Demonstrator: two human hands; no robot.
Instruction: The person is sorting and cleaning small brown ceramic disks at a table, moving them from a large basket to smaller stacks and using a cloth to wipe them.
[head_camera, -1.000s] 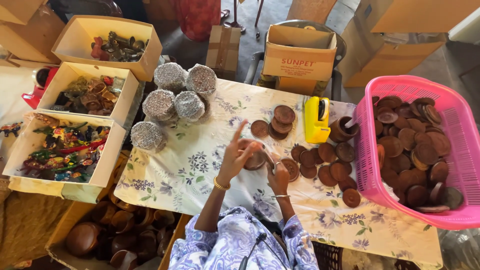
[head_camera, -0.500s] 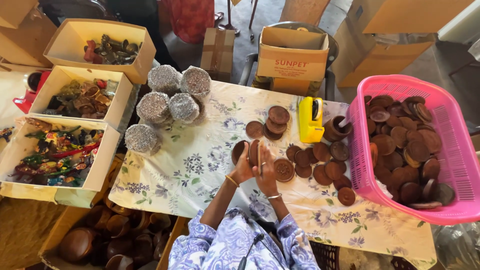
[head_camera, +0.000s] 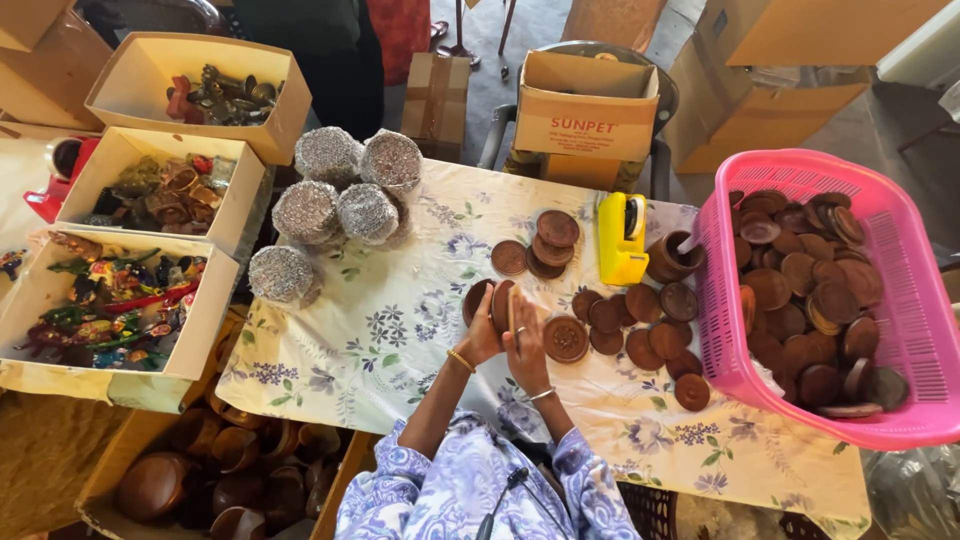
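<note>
Both hands are raised together over the flowered tabletop (head_camera: 330, 340): the left hand (head_camera: 484, 335) is closed around a stack of brown discs (head_camera: 490, 302) held on edge, and the right hand (head_camera: 526, 345) is pressed against them from the other side. A pink basket (head_camera: 915, 300) of discs is seen at the right, loose discs (head_camera: 620, 315) lie just beside the hands, and a yellow tape dispenser (head_camera: 622, 238) stands beyond.

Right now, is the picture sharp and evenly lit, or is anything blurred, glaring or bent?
Head view: soft, even light, only faint shadows; the brown discs in the pink basket look sharp; the hands, left hand and right hand, are slightly soft; silver foil bundles glint mildly; the wide lens bends box edges at the frame's sides.
</note>
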